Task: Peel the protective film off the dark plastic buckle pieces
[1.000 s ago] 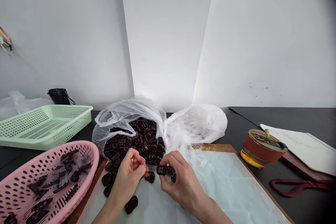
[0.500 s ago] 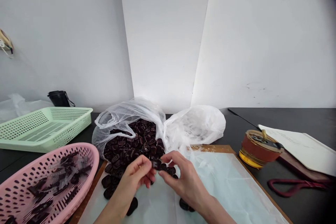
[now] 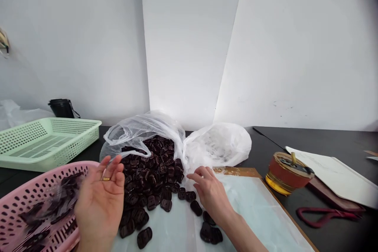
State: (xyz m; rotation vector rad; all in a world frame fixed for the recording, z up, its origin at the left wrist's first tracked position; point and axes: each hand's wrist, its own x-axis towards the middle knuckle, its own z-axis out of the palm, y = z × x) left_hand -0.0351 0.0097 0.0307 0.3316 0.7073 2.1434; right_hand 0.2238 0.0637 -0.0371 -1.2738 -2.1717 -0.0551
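My left hand (image 3: 102, 201) is held palm up, slightly blurred, at the right edge of the pink basket (image 3: 93, 163); its fingers are loosely curled and the palm holds nothing. My right hand (image 3: 211, 195) hovers beside the opening of a white plastic bag (image 3: 236, 141), fingers apart, with nothing visible in them. Between the hands lies a heap of dark brown glossy plastic pieces (image 3: 153, 169), spilling out of a clear plastic bag (image 3: 138, 126). Several loose dark pieces (image 3: 144, 238) rest on the pale sheet. Inside the basket are dark pieces with clear wrapping or strips (image 3: 38, 212).
A pale green basket (image 3: 73, 141) stands at the far left, a black cup (image 3: 60, 108) behind it. A pale sheet (image 3: 262, 208) covers a wooden board (image 3: 251, 172). On the right are a round amber-and-brown container (image 3: 286, 173), dark red scissors (image 3: 317, 216) and white paper (image 3: 330, 169).
My hands have come apart from the small dark piece held between them. The left moved left and turned palm up near the pink basket; the right is now by the white bag.
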